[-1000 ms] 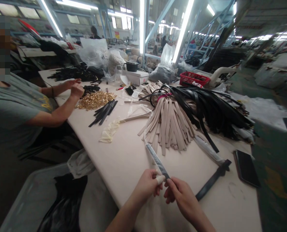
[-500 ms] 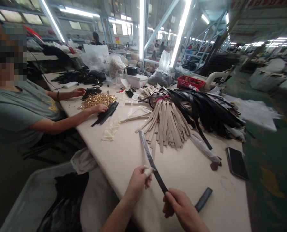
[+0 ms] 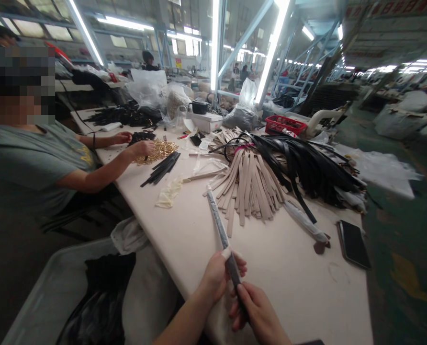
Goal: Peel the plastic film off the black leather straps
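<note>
A long dark strip (image 3: 219,223) with a shiny upper stretch slants up and away from my two hands over the pale table. My left hand (image 3: 220,273) has its thumb, wrapped in something white, pressed on the strip's middle, with the fingers behind it. Lower down, my right hand (image 3: 251,306) pinches the strip near its lower end, close beside the left. Just beyond the strip's far tip lies a fanned bundle of beige strips (image 3: 254,184). A dark piece (image 3: 309,342) shows at the bottom edge, right of my right hand.
A person (image 3: 37,158) sits at the left, hands over gold metal pieces (image 3: 163,149) and black strips (image 3: 161,168). Black straps (image 3: 307,163), a phone (image 3: 354,243) and a red basket (image 3: 284,125) are on the table (image 3: 185,239). Below left stands a bin (image 3: 37,292).
My left hand has closed onto the strip, and my right hand has moved slightly left and down with it. The other person's nearer hand has shifted from the black strips to the gold pieces.
</note>
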`<state>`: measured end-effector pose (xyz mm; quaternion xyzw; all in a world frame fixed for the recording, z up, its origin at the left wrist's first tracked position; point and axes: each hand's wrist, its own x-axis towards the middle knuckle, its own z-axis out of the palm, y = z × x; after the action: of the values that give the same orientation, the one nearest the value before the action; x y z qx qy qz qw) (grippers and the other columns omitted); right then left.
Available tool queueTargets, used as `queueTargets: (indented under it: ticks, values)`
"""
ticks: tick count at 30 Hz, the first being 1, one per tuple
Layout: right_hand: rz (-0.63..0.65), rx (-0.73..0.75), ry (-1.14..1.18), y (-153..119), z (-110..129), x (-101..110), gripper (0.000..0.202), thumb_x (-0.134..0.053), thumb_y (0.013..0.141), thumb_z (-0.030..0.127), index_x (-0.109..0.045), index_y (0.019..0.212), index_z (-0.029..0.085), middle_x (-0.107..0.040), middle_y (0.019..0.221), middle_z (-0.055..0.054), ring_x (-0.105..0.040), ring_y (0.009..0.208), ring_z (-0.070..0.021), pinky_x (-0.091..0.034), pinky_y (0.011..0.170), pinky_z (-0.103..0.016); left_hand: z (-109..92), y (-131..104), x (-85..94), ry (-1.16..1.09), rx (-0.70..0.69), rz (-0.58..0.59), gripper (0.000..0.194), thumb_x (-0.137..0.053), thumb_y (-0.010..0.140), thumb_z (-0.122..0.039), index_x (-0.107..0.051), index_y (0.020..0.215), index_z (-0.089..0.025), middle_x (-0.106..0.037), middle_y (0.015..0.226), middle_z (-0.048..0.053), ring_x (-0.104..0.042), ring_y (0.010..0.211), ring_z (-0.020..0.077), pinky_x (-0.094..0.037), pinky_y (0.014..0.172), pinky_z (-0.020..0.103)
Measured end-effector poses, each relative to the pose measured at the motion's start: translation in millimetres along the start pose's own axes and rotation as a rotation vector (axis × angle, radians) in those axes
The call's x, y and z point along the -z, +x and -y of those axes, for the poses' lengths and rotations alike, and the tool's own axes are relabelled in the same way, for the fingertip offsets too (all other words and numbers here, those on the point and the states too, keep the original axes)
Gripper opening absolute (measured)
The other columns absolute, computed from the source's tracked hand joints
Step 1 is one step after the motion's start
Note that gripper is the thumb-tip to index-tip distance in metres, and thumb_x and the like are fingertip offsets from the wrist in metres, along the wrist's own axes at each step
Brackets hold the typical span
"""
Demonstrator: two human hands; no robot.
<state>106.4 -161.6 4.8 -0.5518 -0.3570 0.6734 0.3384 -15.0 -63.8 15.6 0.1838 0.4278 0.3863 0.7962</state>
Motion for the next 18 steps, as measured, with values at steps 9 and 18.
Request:
queueTargets:
  ticks: [9, 18]
  values:
    - [-0.142, 0.159, -0.314, 12, -13, -1, 0.068, -0.037, 0.084, 0.081, -0.06, 0.074, 0.018, -0.07, 0.07, -0.01, -0.068, 0.06, -0.0219, -0.051, 0.056, -0.029, 41, -18, -7.5, -0.07, -0.012, -0.126, 0.033, -0.057, 0.083, -0.051, -0.056, 0.077, -0.019, -0.069, 0.072, 0.006, -0.06, 0.05, 0.0147, -0.045, 0.05, 0.026]
    - [-0.082, 0.059, -0.226, 11, -10, -17, 0.069, -0.035, 0.081, 0.085, -0.057, 0.075, 0.02, -0.064, 0.058, -0.005, -0.06, 0.045, -0.0183, -0.042, 0.042, -0.026, 40, -17, -4.9, -0.061, -0.08, -0.166, 0.03, -0.059, 0.078, -0.049, -0.055, 0.076, -0.019, -0.069, 0.071, 0.006, -0.062, 0.052, 0.0163, -0.048, 0.054, 0.027]
